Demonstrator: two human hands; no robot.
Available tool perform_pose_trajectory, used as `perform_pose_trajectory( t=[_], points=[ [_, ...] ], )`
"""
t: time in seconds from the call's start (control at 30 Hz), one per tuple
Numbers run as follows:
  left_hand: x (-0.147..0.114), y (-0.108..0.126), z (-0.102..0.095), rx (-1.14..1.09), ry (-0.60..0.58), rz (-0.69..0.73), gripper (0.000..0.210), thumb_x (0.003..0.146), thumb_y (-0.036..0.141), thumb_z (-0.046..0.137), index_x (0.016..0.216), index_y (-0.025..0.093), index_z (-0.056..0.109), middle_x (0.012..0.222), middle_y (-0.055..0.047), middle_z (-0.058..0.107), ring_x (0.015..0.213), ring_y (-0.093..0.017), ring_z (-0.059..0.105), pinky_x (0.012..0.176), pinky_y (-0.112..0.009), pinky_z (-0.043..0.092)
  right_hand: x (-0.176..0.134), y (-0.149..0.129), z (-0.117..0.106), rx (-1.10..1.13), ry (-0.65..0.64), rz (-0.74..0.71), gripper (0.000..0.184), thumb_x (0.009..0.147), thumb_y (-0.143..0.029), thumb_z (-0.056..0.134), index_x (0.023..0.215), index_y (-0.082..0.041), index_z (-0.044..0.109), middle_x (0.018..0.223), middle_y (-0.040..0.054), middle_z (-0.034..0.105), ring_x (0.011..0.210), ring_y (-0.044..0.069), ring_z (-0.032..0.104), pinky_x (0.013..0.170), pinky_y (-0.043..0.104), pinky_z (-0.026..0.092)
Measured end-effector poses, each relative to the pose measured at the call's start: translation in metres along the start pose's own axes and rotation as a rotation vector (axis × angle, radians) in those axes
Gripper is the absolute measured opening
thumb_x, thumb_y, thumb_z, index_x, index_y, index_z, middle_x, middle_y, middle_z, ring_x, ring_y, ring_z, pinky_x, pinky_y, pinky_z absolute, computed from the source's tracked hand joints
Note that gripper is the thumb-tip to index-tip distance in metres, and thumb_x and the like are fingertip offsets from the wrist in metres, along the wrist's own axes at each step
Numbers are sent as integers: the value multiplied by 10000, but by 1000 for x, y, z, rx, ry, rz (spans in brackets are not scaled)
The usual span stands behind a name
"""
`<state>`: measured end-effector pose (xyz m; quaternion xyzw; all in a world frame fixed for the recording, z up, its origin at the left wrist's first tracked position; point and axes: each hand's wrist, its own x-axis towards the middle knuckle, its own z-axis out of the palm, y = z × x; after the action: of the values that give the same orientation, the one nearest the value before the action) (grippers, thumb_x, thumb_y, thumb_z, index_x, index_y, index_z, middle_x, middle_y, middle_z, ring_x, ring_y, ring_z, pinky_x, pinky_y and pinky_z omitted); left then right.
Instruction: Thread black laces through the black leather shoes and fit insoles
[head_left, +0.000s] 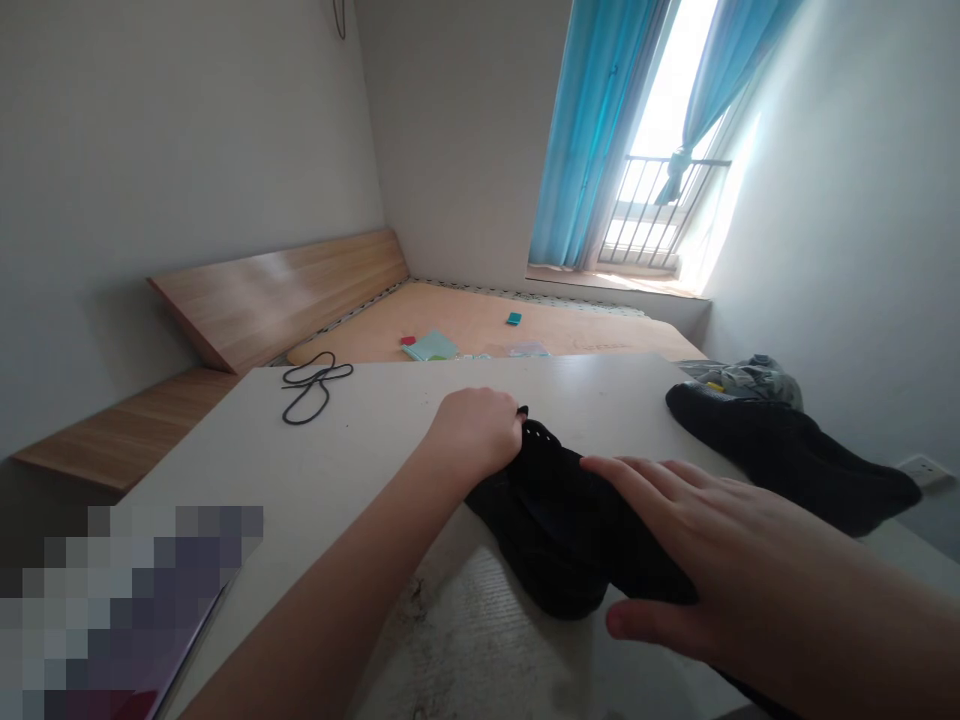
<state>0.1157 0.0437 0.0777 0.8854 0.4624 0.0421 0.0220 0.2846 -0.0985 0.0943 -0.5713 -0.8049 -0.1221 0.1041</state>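
Note:
A black shoe (555, 550) lies on the white table in front of me. Small pale eyelets show along a raised flap of it. My left hand (480, 430) is closed round this upper edge, its fingertips mostly hidden behind the fist. Across the shoe's right side rests my right hand (705, 540), with fingers stretched out and thumb spread apart below. Dark material passes under that palm. A second black shoe (787, 440) lies on its own at the table's right side. Toward the far left is a dark shoelace (319, 378), looped loosely on the tabletop.
The white table (375, 400) has a scuffed, stained patch near me. Beyond it stands a bed (465, 305) with a wooden headboard (300, 290) and small items on it. Grey cloth (757, 378) is bunched behind the second shoe. A blurred-out object (150, 610) occupies the near left corner.

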Motion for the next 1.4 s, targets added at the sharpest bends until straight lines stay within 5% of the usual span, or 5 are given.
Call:
perform_pose_trajectory(
  t=[0.27, 0.53, 0.77, 1.03, 1.4],
  points=[
    [4, -10, -1, -6, 6, 1, 418, 898, 383, 329, 889, 175, 692, 971, -114, 722, 892, -240, 661, 727, -319, 478, 2, 8, 13, -113, -104, -110, 667, 619, -353, 722, 1215, -126, 529, 1009, 140, 658, 779, 260, 669, 580, 342, 526],
    [2, -8, -2, -16, 1, 47, 407, 889, 380, 339, 856, 183, 694, 949, -104, 729, 871, -233, 661, 704, -311, 474, 0, 1, 12, -12, -109, -2, 285, 725, -272, 647, 998, -194, 623, 919, 70, 675, 775, 236, 677, 599, 351, 552],
    [2, -6, -3, -16, 2, 55, 404, 885, 357, 336, 867, 175, 696, 951, -118, 725, 880, -263, 662, 714, -347, 485, -13, 15, 13, -40, -52, -54, 387, 787, -433, 612, 1141, -297, 688, 1236, 91, 624, 995, 344, 663, 695, 464, 605],
    [2, -5, -2, -15, -4, 54, 395, 890, 374, 346, 880, 185, 693, 961, -110, 723, 890, -241, 659, 729, -319, 481, -36, 21, 31, -60, 26, -32, 785, 745, -298, 613, 1470, -341, 315, 1486, 91, 335, 1133, 380, 584, 710, 476, 605],
    [2, -2, -5, -9, -30, 32, 381, 888, 370, 366, 892, 190, 702, 977, -101, 725, 911, -251, 657, 739, -325, 484, -17, 21, -7, 81, -183, 140, 436, 796, -602, 540, 1076, -298, 681, 1019, 38, 713, 825, 266, 697, 665, 438, 610]
  ],
)
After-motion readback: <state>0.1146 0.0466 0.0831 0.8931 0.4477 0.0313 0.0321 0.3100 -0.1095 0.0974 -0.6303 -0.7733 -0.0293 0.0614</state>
